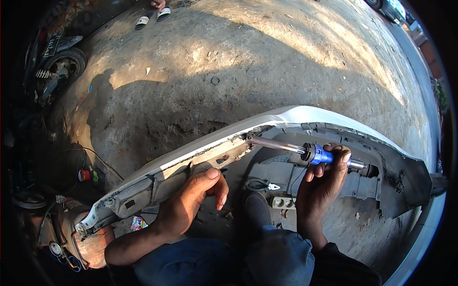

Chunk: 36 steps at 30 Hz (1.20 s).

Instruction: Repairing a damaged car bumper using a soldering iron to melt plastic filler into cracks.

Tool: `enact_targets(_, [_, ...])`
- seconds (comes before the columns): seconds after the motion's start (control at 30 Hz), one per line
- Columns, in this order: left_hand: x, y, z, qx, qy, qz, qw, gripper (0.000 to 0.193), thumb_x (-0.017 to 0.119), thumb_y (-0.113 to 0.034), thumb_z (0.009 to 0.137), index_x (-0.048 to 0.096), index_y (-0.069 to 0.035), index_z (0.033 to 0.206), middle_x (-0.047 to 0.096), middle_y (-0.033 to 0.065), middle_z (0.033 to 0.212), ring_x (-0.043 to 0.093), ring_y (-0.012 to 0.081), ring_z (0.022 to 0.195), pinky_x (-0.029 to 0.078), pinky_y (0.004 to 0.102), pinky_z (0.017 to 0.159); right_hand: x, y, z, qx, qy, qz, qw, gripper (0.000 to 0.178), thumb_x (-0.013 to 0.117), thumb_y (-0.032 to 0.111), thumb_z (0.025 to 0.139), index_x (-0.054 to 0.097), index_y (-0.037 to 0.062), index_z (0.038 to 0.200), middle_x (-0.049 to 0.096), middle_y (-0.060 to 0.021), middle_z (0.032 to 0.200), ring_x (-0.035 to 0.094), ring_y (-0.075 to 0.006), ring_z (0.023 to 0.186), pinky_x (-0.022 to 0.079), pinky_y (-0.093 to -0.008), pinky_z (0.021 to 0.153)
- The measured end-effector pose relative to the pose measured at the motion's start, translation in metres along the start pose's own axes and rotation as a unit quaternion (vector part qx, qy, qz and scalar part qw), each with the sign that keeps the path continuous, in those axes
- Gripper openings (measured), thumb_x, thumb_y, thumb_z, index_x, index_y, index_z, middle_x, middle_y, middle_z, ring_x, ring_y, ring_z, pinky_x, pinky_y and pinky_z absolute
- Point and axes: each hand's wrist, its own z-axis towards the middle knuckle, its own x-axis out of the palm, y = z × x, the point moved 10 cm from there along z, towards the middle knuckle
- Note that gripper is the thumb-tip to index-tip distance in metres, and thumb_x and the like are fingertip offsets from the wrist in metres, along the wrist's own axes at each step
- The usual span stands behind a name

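Now: right hand [320, 183] gripping blue-handled soldering iron [305, 152], tip on bumper [191, 155] edge; left hand [193, 198] open, braced on bumper, left of iron.

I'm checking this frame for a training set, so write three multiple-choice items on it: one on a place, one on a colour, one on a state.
1. Where does the metal tip of the blue-handled soldering iron rest?
A. on the concrete ground
B. on the inner edge of the white plastic car bumper
C. on the dark shoe

2. What colour is the iron's grip?
A. red
B. yellow
C. blue

3. How is the left hand placed?
A. pressed on the bumper's inner side
B. lifted in the air
C. closed on the pliers

Answers: 1 B, the tip meets the bumper's rim near the crack. 2 C, blue shows between the fingers of the right hand. 3 A, the fingers lie against the grey inner face.
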Motion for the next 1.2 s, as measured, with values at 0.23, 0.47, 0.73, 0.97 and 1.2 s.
enact_targets(0.23, [0.000, 0.000, 0.001, -0.006, 0.002, 0.002, 1.000, 0.036, 0.036, -0.029, 0.104, 0.053, 0.001, 0.094, 0.052, 0.0065, 0.080, 0.049, 0.0144, 0.078, 0.041, 0.0305, 0.074, 0.004, -0.003, 0.000, 0.014, 0.015, 0.001, 1.000, 0.027, 0.053, 0.033, 0.102, 0.050, 0.0079, 0.110, 0.057, -0.0108, 0.102, 0.054, -0.0057, 0.061, 0.050, -0.0201, 0.045])
enact_targets(0.47, [-0.001, 0.001, 0.000, -0.002, -0.003, -0.004, 1.000, 0.036, 0.036, -0.029, 0.104, 0.053, 0.001, 0.094, 0.052, 0.0070, 0.080, 0.050, 0.0148, 0.077, 0.042, 0.0305, 0.074, -0.002, -0.001, 0.001, 0.012, -0.013, 0.003, 1.000, 0.027, 0.054, 0.033, 0.102, 0.050, 0.0082, 0.110, 0.057, -0.0103, 0.101, 0.054, -0.0058, 0.061, 0.050, -0.0205, 0.046])
enact_targets(0.73, [0.001, 0.000, 0.001, -0.001, 0.002, -0.004, 1.000, 0.039, 0.037, -0.028, 0.104, 0.052, 0.006, 0.115, 0.052, 0.0072, 0.079, 0.050, 0.0148, 0.075, 0.042, 0.0300, 0.073, -0.001, -0.004, 0.000, 0.019, -0.008, 0.000, 1.000, 0.027, 0.054, 0.034, 0.101, 0.050, 0.0084, 0.110, 0.057, -0.0097, 0.102, 0.054, -0.0059, 0.061, 0.050, -0.0204, 0.046])
enact_targets(0.97, [-0.002, 0.000, 0.000, -0.006, -0.002, 0.004, 1.000, 0.037, 0.037, -0.029, 0.104, 0.053, 0.003, 0.099, 0.052, 0.0073, 0.079, 0.050, 0.0149, 0.075, 0.042, 0.0303, 0.073, 0.007, -0.005, -0.001, 0.020, 0.014, 0.004, 1.000, 0.027, 0.053, 0.033, 0.102, 0.049, 0.0075, 0.110, 0.057, -0.0103, 0.102, 0.054, -0.0055, 0.061, 0.051, -0.0207, 0.046])
enact_targets(1.2, [0.001, -0.001, 0.001, -0.015, -0.011, 0.007, 1.000, 0.038, 0.037, -0.030, 0.103, 0.054, 0.001, 0.092, 0.052, 0.0072, 0.079, 0.050, 0.0149, 0.077, 0.041, 0.0302, 0.074, 0.005, -0.007, 0.000, 0.027, 0.013, 0.008, 1.000, 0.027, 0.053, 0.033, 0.102, 0.049, 0.0072, 0.109, 0.057, -0.0103, 0.101, 0.053, -0.0050, 0.061, 0.051, -0.0205, 0.045])
